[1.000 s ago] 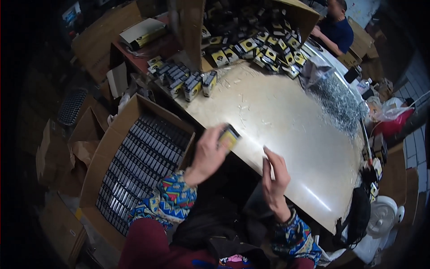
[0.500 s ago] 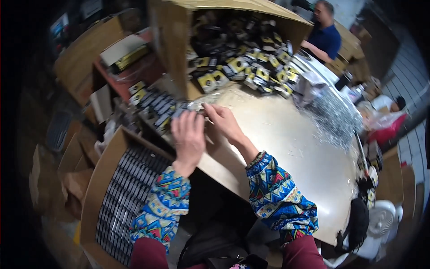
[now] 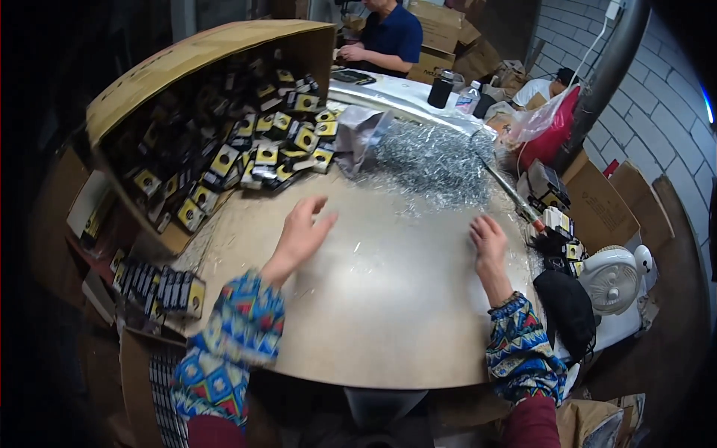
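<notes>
Cardboard walls ring a worn beige desk (image 3: 388,299). At left, a tipped carton (image 3: 187,67) spills small black-and-yellow boxes (image 3: 276,153) onto it. Left hand (image 3: 302,231) hovers near them, fingers (image 3: 321,209) spread, holding nothing. Right hand (image 3: 489,243) rests flat, fingers loosely apart, beside the heap of silvery screws (image 3: 437,160).

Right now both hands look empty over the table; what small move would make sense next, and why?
Probably the left hand reaches on toward the spilled small boxes at the tipped carton: it is open, empty and stretched that way, while the right hand rests by the shiny pile.
</notes>
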A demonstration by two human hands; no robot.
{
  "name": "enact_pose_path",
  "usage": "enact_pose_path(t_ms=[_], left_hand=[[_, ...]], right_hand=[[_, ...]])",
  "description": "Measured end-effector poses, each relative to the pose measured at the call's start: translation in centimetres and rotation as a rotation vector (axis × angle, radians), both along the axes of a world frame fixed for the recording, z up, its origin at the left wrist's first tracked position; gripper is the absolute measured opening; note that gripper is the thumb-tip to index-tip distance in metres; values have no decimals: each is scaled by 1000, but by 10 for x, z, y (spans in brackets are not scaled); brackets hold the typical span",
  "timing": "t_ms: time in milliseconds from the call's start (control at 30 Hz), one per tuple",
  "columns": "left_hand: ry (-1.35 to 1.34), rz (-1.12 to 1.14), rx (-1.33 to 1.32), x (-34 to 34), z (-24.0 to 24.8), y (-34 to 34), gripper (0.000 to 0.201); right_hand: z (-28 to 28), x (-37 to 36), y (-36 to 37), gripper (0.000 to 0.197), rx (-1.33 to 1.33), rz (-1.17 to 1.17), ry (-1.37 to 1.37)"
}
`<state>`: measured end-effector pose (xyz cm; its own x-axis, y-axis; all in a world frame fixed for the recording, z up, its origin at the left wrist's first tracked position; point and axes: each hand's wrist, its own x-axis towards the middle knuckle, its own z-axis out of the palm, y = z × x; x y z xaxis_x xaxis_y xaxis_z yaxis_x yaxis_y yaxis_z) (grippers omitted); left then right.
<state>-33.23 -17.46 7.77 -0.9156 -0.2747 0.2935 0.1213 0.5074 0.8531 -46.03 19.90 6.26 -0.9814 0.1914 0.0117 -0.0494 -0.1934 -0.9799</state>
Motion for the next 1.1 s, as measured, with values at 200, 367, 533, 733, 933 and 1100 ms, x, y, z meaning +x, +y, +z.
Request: enact_pose_path(t_ms=[200,367,533,733,933,1100], left_hand=[[66,135,509,-197,-22,-3,46],[-146,117,872,-250,6,27,47],[-197,114,969,-257,17,35,41],[-137,-65,629,-156,34,33,39],[-126,-86,690,-61,43,6,44],[1,-60,856,-39,101,45,42]], right_hand=[[-31,-80,91,26,-494,-173,129],[12,-97,96,17,-732,-67,312],[43,-83,80,23,-364,-231,373],[75,-18,87,24,103,-349,531],[122,71,55,30,115,-167,655],[180,79,4,38,-196,-105,765]])
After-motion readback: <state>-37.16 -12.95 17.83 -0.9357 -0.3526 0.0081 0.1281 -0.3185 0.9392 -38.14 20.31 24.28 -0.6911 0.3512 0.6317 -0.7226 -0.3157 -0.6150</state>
